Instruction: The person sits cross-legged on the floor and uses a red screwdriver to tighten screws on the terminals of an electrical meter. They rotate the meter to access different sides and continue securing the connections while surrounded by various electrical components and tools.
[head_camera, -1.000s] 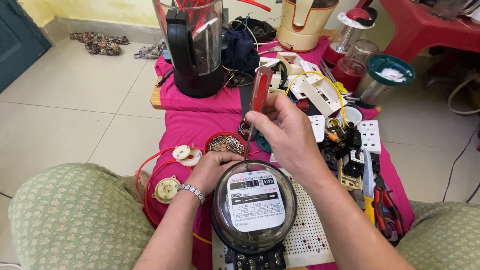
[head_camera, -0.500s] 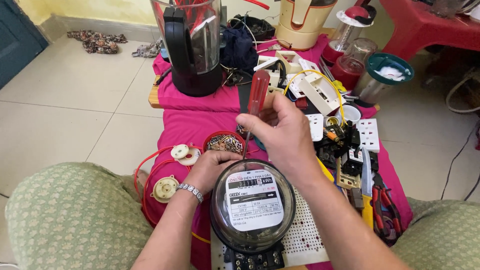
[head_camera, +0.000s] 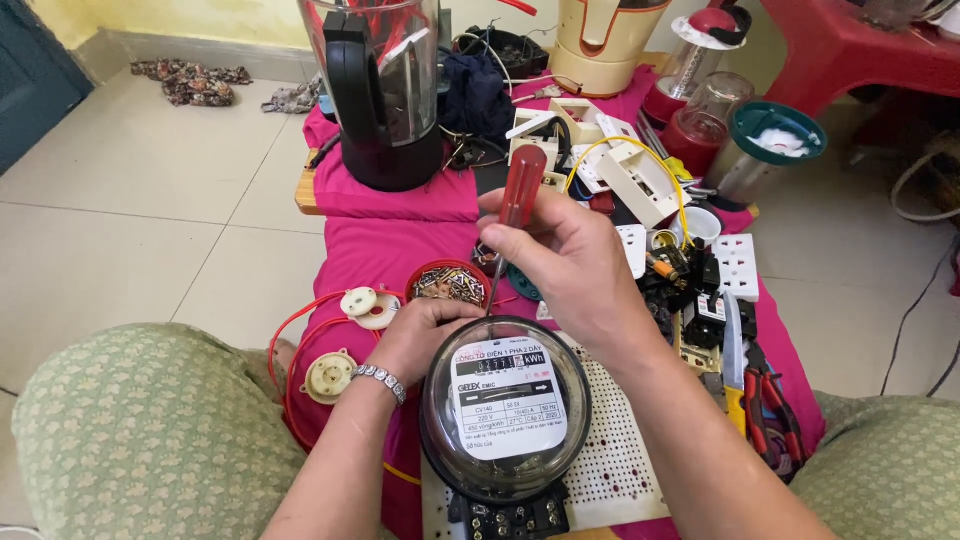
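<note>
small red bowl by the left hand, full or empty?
Full: the small red bowl is heaped with small metal parts, beside the left hand.

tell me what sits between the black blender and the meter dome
In the head view, a small red bowl of screws sits on the pink cloth between the blender and the meter.
</note>
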